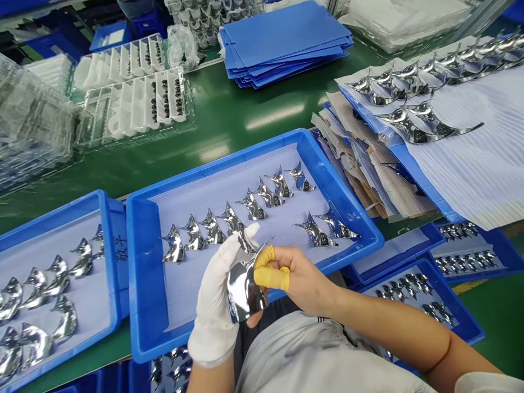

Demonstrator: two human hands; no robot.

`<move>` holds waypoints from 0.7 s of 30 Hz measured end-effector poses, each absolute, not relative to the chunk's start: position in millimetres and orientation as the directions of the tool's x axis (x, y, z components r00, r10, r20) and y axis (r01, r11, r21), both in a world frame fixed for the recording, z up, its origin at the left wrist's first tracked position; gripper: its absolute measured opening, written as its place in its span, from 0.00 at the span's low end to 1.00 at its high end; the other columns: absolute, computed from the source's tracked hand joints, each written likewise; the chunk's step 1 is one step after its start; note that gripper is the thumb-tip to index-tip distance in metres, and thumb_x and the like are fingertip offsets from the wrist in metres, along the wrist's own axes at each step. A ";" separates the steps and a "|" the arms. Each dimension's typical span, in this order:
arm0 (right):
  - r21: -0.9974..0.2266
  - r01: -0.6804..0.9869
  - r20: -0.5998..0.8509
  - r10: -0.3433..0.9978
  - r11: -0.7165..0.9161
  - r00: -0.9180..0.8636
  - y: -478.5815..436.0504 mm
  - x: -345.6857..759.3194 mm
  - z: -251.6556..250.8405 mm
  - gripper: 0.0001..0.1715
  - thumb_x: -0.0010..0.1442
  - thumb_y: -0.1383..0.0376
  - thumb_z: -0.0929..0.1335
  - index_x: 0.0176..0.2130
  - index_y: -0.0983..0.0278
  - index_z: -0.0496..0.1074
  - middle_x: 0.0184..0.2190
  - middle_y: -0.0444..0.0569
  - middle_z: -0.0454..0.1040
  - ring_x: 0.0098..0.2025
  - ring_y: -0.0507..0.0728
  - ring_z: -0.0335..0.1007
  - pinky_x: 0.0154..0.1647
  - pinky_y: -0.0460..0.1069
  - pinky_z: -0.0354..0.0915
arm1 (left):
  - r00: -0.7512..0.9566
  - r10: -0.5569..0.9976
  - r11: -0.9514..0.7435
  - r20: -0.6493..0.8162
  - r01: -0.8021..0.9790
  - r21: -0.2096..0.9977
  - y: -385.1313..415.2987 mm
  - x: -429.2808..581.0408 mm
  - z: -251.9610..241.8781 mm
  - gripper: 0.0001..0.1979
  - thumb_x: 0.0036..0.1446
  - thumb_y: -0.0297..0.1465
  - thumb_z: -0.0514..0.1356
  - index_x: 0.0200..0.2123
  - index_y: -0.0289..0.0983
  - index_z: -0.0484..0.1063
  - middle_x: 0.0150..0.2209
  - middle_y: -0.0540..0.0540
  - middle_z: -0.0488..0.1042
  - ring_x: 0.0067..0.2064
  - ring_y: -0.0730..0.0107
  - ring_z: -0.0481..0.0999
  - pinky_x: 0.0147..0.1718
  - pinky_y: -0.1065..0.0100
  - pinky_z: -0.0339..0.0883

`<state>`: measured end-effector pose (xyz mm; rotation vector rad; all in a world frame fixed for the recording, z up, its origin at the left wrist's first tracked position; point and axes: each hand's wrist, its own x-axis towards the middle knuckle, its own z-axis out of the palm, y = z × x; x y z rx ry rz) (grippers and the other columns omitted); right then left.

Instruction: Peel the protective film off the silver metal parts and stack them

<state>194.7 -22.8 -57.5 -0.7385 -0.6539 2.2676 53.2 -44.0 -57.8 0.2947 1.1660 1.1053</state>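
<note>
A shiny chrome-plated curved part [241, 289] is held between my hands, over the front edge of a blue tray [149, 349]. My left hand [215, 303], in a white glove, is closed around its left side. My right hand [282, 267] wears yellow finger cots and pinches the part's right edge between thumb and forefinger. Inside the tray, on white lining, lie similar smaller-looking chrome parts [213, 226] in a slanting row. Two more chrome parts [317, 229] lie at the tray's right side. The underside of the held part is hidden.
Another blue tray [108, 262] with chrome parts stands at left. Blue sheets [286, 38] are stacked at the back. Clear trays with small dark pieces [166, 101] sit back left. At right, chrome parts [426, 120] rest on a paper-covered stack; more trays [477, 327] lie below.
</note>
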 end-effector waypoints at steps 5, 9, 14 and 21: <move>-0.568 -0.445 -0.320 0.684 -0.693 -0.655 -28.0 191.6 -59.4 0.21 0.48 0.57 0.78 0.27 0.66 0.69 0.21 0.39 0.70 0.21 0.47 0.66 0.28 0.47 0.70 | 0.071 0.766 0.540 -0.639 -0.611 0.579 -37.3 63.2 -60.9 0.14 0.50 0.38 0.66 0.38 0.37 0.80 0.29 0.45 0.79 0.30 0.60 0.79 0.24 0.66 0.74; -0.572 -0.448 -0.308 0.686 -0.687 -0.659 -30.2 190.6 -59.0 0.21 0.48 0.57 0.78 0.27 0.66 0.67 0.21 0.40 0.71 0.21 0.48 0.68 0.28 0.47 0.71 | 0.068 0.768 0.522 -0.637 -0.643 0.561 -35.5 65.9 -61.3 0.14 0.47 0.38 0.68 0.37 0.38 0.81 0.32 0.43 0.80 0.32 0.59 0.80 0.23 0.66 0.74; -0.617 -0.426 -0.299 0.698 -0.661 -0.650 -28.6 196.3 -59.3 0.20 0.51 0.56 0.77 0.29 0.66 0.68 0.22 0.40 0.69 0.23 0.49 0.70 0.24 0.45 0.70 | -0.008 0.800 0.472 -0.599 -0.608 0.638 -44.9 61.1 -64.1 0.21 0.54 0.41 0.64 0.49 0.36 0.77 0.30 0.45 0.78 0.24 0.69 0.76 0.20 0.70 0.71; -0.746 -0.389 -0.192 0.735 -0.540 -0.651 -23.8 202.2 -80.9 0.22 0.57 0.52 0.73 0.29 0.66 0.66 0.24 0.40 0.68 0.23 0.48 0.71 0.24 0.43 0.68 | -0.238 0.935 0.151 -0.265 -0.409 0.900 -56.8 46.7 -67.4 0.19 0.56 0.33 0.65 0.52 0.43 0.75 0.42 0.46 0.79 0.36 0.66 0.81 0.34 0.69 0.76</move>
